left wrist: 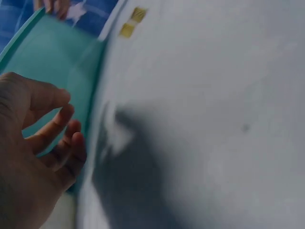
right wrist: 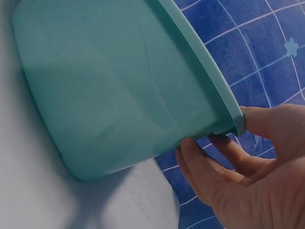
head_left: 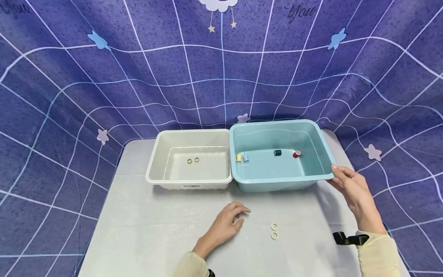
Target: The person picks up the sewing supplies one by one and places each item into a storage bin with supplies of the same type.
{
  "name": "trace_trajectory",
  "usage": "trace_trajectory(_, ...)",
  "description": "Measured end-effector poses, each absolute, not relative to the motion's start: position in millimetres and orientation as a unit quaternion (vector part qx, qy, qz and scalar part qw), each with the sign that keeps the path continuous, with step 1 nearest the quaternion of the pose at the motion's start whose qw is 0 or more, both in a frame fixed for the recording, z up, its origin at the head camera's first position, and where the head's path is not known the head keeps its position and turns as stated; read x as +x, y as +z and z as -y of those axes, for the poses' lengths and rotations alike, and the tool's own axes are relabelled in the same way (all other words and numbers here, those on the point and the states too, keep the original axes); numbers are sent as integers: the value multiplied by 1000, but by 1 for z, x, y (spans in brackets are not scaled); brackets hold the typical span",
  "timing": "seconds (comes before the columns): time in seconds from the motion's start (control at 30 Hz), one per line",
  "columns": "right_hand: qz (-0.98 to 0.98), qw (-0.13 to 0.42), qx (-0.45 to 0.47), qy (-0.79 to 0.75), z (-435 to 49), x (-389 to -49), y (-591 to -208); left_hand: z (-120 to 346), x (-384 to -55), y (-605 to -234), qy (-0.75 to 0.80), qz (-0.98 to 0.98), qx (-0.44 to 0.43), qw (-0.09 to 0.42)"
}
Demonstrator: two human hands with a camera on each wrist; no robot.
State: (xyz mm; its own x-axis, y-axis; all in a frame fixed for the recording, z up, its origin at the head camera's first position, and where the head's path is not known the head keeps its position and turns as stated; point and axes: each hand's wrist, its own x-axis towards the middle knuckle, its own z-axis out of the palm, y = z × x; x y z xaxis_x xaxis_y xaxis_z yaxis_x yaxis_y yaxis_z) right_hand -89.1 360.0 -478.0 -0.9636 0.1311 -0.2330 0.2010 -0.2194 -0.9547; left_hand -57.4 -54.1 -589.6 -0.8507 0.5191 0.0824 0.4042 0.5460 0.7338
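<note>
My right hand (head_left: 353, 188) grips the light blue plastic bin (head_left: 277, 178) at its front right corner. In the right wrist view the thumb lies at the rim and the fingers (right wrist: 198, 164) bear on the wall under it. Several small spools lie inside, among them a red spool (head_left: 296, 154), a dark spool (head_left: 277, 152) and a yellow spool (head_left: 239, 158). Over the table in front of the bins, my left hand (head_left: 225, 225) is held with loosely bent fingers and nothing in them. To its right, two cream rings (head_left: 274, 236) lie on the table.
A white bin (head_left: 190, 181) stands left of the blue one, their rims meeting. Two small gold-coloured rings (head_left: 189, 161) lie on its floor. Behind both bins hangs a purple-blue curtain (head_left: 207, 65) with a grid and stars. The white-covered table (head_left: 138, 223) extends toward me.
</note>
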Motion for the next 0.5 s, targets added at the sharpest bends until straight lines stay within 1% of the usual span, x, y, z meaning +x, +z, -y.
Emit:
trace_trajectory(0.13,-634,17,137,-761,-357,-90,-477,37,-54,-599,343,-878,316,110)
trace_trajectory(0.23,-640,12,143,-755,-355,-90,-476,26,-55,-603,306,-880,345,113)
trace_trajectory(0.37,-641,6,148,-753,-353,-91,-475,12,-59,-604,289,-879,360,118)
trace_trajectory(0.5,-646,13,151,-748,-355,-89,-472,-1,-61,-603,249,-881,374,150)
